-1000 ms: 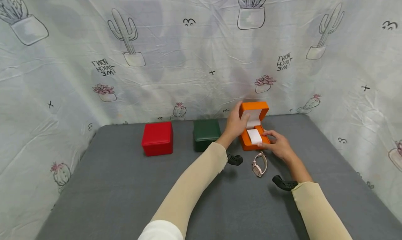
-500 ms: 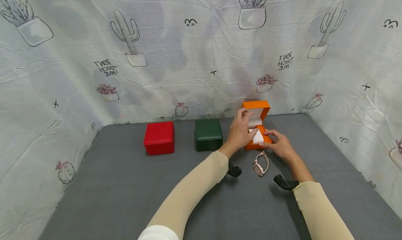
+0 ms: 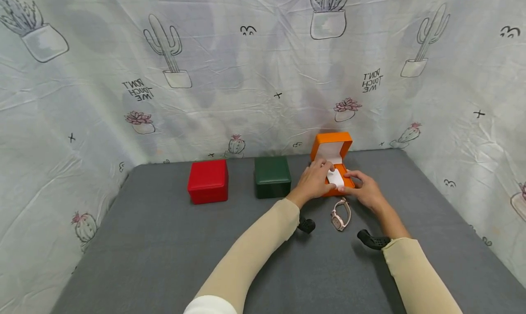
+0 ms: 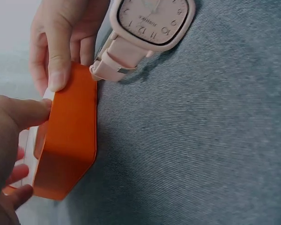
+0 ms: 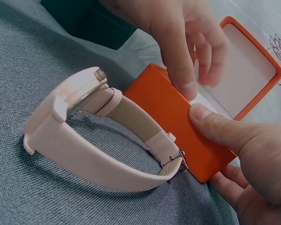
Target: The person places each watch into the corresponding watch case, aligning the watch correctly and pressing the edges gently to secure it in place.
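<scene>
An orange watch box [image 3: 338, 192] stands with its lid raised at the back right. Inside is a white cushion [image 3: 336, 179], partly hidden by fingers. My left hand [image 3: 313, 180] reaches into the box, its thumb at the cushion's front end and its bent fingers towards the far end, pinching it. My right hand [image 3: 365, 191] grips the box at its front right, thumb on the front edge and the other fingers along the side. A pale pink watch [image 5: 51, 126] with its strap buckled in a loop lies on the cloth just before the box.
To the left of the orange box stand a closed green box [image 3: 272, 177] and a closed red box [image 3: 208, 181]. Grey cloth [image 3: 172, 259] covers the table. A white curtain [image 3: 230, 72] printed with cacti hangs behind and at both sides.
My left hand has come away from the raised lid and moved down to the white cushion inside the box. My right hand keeps its grip on the box; the watch has stayed put.
</scene>
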The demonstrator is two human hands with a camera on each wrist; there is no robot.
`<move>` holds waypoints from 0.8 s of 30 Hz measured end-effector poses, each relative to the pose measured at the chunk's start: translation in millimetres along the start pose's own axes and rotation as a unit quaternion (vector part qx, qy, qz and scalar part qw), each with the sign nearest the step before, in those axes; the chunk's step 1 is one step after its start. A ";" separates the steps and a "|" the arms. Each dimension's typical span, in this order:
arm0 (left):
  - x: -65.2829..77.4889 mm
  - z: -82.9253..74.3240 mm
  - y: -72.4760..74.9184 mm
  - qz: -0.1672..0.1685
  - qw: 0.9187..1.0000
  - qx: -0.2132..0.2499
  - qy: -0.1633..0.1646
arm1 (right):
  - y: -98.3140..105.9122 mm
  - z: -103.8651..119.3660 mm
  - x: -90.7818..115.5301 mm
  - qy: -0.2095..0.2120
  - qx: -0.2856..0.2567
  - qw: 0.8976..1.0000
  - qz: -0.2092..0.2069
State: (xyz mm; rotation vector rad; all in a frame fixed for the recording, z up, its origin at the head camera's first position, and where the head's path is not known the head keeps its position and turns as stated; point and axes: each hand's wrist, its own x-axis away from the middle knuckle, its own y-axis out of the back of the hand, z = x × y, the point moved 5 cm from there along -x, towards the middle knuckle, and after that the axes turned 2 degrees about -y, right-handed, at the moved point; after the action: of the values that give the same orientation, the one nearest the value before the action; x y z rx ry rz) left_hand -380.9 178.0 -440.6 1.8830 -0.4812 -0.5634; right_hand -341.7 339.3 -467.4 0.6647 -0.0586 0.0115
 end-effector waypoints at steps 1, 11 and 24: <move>-1.1 0.4 -1.1 0.011 1.000 -0.002 0.003 | -0.1 0.0 0.0 0.002 0.001 1.000 -0.001; -9.4 -1.9 -3.2 0.059 0.997 -0.054 -0.001 | 0.5 -2.1 -0.7 0.009 0.005 1.000 -0.011; -13.1 -5.7 -1.2 0.006 0.999 -0.044 0.002 | -1.5 -0.6 0.2 0.007 0.009 1.000 -0.007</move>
State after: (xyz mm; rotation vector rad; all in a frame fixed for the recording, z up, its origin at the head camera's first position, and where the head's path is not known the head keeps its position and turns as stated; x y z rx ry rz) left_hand -388.0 190.1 -437.8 1.7957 -0.4574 -0.5644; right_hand -341.5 338.5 -468.7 0.6823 -0.0405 0.0026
